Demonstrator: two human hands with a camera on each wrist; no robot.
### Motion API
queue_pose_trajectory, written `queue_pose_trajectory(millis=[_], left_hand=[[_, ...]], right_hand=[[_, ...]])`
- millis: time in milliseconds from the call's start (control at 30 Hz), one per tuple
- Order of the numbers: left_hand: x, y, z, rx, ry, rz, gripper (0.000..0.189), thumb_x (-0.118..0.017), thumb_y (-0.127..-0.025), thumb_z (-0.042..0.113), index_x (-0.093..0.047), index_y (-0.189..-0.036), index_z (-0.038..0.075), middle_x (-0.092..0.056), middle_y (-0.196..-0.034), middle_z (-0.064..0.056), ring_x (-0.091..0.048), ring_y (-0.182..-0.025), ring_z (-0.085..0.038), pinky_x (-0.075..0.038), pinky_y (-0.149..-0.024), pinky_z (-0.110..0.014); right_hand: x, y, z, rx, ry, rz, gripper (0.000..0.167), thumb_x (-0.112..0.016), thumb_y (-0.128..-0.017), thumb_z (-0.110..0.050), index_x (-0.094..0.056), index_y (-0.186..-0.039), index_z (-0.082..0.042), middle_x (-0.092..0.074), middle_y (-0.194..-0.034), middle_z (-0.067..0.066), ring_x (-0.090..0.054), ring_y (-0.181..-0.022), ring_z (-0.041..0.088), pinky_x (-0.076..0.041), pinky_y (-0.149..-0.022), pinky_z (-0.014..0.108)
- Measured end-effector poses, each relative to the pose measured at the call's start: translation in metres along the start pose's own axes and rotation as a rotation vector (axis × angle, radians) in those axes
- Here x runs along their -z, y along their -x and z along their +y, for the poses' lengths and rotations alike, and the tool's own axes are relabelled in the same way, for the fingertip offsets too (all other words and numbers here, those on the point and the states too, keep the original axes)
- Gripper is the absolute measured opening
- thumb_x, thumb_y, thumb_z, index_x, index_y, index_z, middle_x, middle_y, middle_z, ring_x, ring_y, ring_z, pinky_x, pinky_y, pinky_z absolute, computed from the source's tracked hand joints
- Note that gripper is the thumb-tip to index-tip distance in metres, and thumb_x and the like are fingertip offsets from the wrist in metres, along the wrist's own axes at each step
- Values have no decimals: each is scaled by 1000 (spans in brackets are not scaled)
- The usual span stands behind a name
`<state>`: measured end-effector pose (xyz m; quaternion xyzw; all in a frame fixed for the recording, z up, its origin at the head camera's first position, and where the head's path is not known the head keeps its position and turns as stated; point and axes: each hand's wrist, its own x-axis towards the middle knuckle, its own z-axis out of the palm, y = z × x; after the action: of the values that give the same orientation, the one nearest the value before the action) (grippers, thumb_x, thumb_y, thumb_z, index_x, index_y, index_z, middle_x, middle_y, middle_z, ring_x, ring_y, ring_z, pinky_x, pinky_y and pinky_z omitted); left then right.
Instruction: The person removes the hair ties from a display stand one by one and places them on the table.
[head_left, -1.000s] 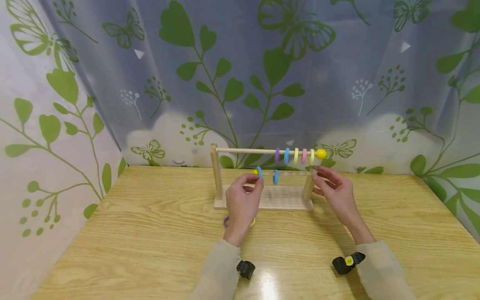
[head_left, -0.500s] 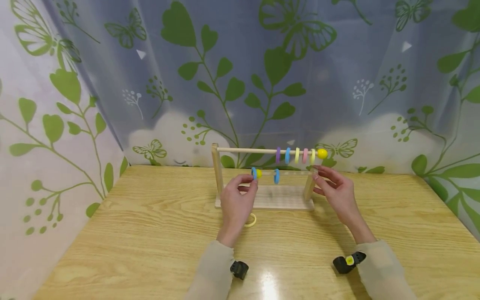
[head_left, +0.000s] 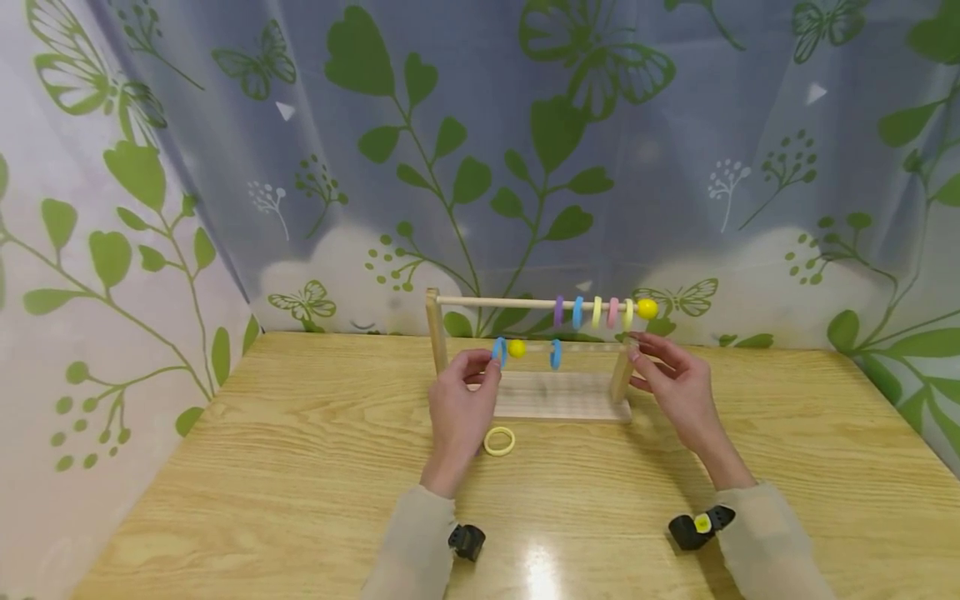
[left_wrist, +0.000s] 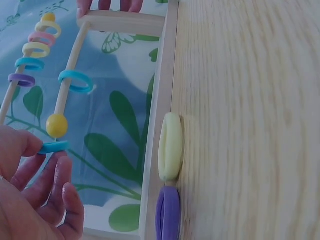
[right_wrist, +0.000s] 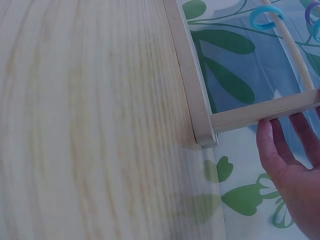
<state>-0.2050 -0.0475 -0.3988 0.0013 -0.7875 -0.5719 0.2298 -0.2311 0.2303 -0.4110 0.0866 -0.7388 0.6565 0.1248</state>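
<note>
My left hand (head_left: 463,408) pinches a blue ring (left_wrist: 53,147) between thumb and fingertips. The ring is just beyond the yellow ball (left_wrist: 57,125) at the free end of the wooden rack's lower rod (left_wrist: 73,57). Another blue ring (head_left: 556,355) hangs on that same rod. With thumb and fingers at its upper part, my right hand (head_left: 678,396) holds the rack's right post (head_left: 621,375). Above, the upper rod (head_left: 495,302) carries a purple ring (head_left: 558,312), a blue one, two yellow ones and a pink one, with a yellow ball (head_left: 647,309) at its end.
A yellow ring (head_left: 499,441) lies on the wood-grain table (head_left: 300,500) before the rack's base (head_left: 558,400). Beside it is a purple ring (left_wrist: 168,212), hidden from the head view by my left hand. A patterned curtain (head_left: 480,167) stands behind.
My left hand has moved left with the blue ring, from the rod side of the yellow ball, past it, to beyond the rod's end. The right hand stays at the post.
</note>
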Motion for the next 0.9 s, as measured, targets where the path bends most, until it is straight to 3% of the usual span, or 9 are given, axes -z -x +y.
queue_pose_trajectory(millis=[333,667,900], left_hand=[[6,0,-5,-10,-38,8,16,-70,-95,17,-76,-106,8,-80,-92,-7,-74,-80,-21,-60,-72,-31],[12,-1,-9,8,-67,-28,17,-69,-94,16,-78,-107,8,-80,-93,-7,-74,-79,-19,-59,-71,-28],[19,-1,-11,23,-79,-81,19,-70,-94,17,-77,-109,9,-80,-94,-5,-73,-79,-17,-59,-71,-27]], right_hand=[[1,0,1,5,-13,1,45,-65,-100,-13,-56,-138,8,-69,-111,-18,-71,-98,-1,-61,-76,23],[1,1,1,-2,28,-3,45,-65,-101,-16,-56,-139,5,-68,-112,-19,-71,-99,-1,-61,-77,22],[1,1,0,-3,-15,-4,45,-66,-100,-15,-57,-139,6,-69,-113,-14,-71,-99,1,-61,-77,23]])
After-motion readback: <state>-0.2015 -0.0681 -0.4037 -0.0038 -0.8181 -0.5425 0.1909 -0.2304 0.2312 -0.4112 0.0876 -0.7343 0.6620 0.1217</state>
